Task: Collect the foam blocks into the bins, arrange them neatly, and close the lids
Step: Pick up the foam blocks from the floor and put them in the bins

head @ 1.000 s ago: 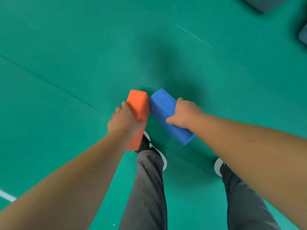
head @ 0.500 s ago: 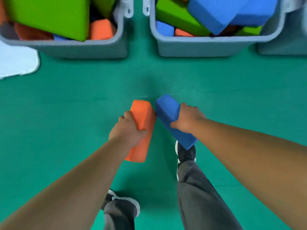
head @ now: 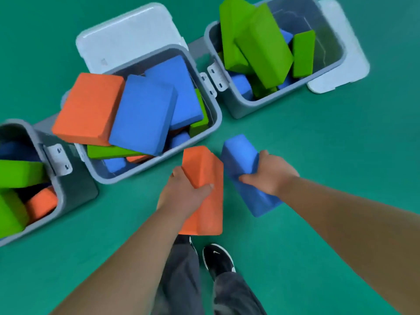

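Observation:
My left hand (head: 184,192) grips an orange foam block (head: 205,210), and my right hand (head: 271,175) grips a blue foam block (head: 241,155). Both blocks are held in the air side by side, just in front of the middle grey bin (head: 211,130). That bin is piled above its rim with orange, blue and green blocks. A right bin (head: 238,108) holds mostly green blocks and some blue ones. At the left edge a third bin (head: 75,189) shows green, orange and blue blocks. All three bins stand open.
The floor is green matting. A pale lid (head: 127,37) lies behind the middle bin and another lid (head: 345,53) behind the right bin. White latches (head: 216,76) sit between the bins. My legs and a black shoe (head: 218,260) are below the blocks.
The view has swung and closed in on the bins, which now lie much nearer and slanted across the frame. Both hands still hold the same blocks, now close to the middle bin's rim.

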`<control>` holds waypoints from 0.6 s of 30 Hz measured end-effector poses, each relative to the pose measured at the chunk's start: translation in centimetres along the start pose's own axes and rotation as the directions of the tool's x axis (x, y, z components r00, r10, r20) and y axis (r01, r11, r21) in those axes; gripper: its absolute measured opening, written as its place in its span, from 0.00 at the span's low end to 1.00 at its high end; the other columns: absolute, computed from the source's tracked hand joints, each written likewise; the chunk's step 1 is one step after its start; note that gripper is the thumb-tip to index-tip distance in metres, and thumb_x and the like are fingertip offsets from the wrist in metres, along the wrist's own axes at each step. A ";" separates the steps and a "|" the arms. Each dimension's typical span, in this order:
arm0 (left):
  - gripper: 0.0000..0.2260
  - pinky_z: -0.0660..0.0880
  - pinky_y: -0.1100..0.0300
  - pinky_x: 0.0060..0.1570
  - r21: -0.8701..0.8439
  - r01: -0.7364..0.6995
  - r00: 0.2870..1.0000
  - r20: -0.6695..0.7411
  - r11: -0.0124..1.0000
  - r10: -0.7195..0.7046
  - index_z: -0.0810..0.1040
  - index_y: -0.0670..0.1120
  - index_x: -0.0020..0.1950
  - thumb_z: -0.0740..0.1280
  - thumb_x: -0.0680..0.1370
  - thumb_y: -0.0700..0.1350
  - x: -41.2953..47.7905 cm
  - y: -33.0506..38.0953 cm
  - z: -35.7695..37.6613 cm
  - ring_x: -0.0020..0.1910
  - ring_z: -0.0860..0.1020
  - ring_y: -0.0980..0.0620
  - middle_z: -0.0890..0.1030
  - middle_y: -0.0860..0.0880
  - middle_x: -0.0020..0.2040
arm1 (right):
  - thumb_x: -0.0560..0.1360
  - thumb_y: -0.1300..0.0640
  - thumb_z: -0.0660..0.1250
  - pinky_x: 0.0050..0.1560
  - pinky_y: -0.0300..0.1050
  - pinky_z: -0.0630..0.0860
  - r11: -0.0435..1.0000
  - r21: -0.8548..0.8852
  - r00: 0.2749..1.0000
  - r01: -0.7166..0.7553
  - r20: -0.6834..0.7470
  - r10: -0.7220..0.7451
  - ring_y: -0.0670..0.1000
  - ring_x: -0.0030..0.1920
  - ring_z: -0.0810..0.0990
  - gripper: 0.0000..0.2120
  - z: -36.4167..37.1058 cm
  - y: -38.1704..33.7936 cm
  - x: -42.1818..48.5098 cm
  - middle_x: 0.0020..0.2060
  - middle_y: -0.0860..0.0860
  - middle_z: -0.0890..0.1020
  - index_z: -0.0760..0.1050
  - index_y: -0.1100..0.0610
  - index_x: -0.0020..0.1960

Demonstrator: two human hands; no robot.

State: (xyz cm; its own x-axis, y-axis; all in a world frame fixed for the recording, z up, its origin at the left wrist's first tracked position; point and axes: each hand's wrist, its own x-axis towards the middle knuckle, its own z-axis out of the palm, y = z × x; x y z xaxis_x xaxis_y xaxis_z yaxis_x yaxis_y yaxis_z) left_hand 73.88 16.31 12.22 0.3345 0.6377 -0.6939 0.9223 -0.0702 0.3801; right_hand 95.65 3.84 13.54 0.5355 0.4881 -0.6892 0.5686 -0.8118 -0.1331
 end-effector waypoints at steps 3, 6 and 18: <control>0.37 0.75 0.50 0.55 -0.136 -0.013 1.000 0.018 0.991 0.016 0.65 0.48 0.69 0.74 0.70 0.67 2.5 3.5 -0.7 0.61 0.79 0.43 0.76 0.50 0.65 | 0.67 0.28 0.73 0.43 0.50 0.71 0.992 0.107 0.996 -0.071 -0.052 0.077 0.58 0.46 0.76 0.34 -3.3 2.3 1.4 0.47 0.51 0.77 0.68 0.54 0.56; 0.34 0.76 0.49 0.56 -0.228 -0.038 0.997 0.056 0.973 0.052 0.65 0.50 0.67 0.75 0.71 0.66 4.5 6.5 -2.1 0.58 0.78 0.46 0.76 0.52 0.64 | 0.66 0.28 0.73 0.43 0.51 0.71 0.980 0.159 0.985 -0.119 -0.102 0.136 0.59 0.47 0.76 0.35 -6.5 3.8 2.3 0.48 0.51 0.77 0.68 0.54 0.56; 0.33 0.73 0.54 0.48 -0.212 -0.265 0.961 0.021 0.941 0.276 0.67 0.53 0.68 0.77 0.71 0.65 9.7 20.3 -8.7 0.55 0.77 0.53 0.75 0.59 0.58 | 0.66 0.34 0.73 0.51 0.54 0.74 0.969 0.246 0.845 -0.016 -0.515 0.145 0.62 0.57 0.76 0.34 -20.6 4.7 9.2 0.55 0.57 0.78 0.70 0.57 0.58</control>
State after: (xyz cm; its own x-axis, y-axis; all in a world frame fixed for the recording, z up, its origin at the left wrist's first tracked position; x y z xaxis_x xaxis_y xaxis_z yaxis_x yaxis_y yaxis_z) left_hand 94.12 27.70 18.50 0.5798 0.5770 -0.5752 0.7380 -0.0727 0.6709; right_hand 116.11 11.17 21.22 0.8563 0.4600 -0.2350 0.3889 -0.8735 -0.2927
